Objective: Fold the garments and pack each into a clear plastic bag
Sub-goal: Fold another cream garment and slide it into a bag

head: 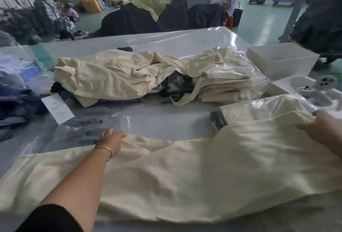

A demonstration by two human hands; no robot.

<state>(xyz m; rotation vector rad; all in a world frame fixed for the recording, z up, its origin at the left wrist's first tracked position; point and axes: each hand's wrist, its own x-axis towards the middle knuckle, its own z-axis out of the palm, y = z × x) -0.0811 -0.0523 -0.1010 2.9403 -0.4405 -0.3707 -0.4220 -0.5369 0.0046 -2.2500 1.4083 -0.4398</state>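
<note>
A cream garment (185, 172) lies spread flat across the near part of the table. My left hand (111, 140) rests on its far edge at the left, fingers curled over the cloth edge. My right hand (320, 126) lies flat with straight fingers on the garment's far right corner. Just beyond the right hand sits a folded cream garment in a clear plastic bag (262, 109). A flat clear plastic bag (88, 126) with a printed label lies beyond my left hand.
A heap of cream garments (120, 76) over dark and camouflage clothes fills the table's middle, beside a bagged stack (227, 79). White boxes (281, 59) stand at the right. Dark clothes (14, 102) and a paper tag (57, 108) lie at the left.
</note>
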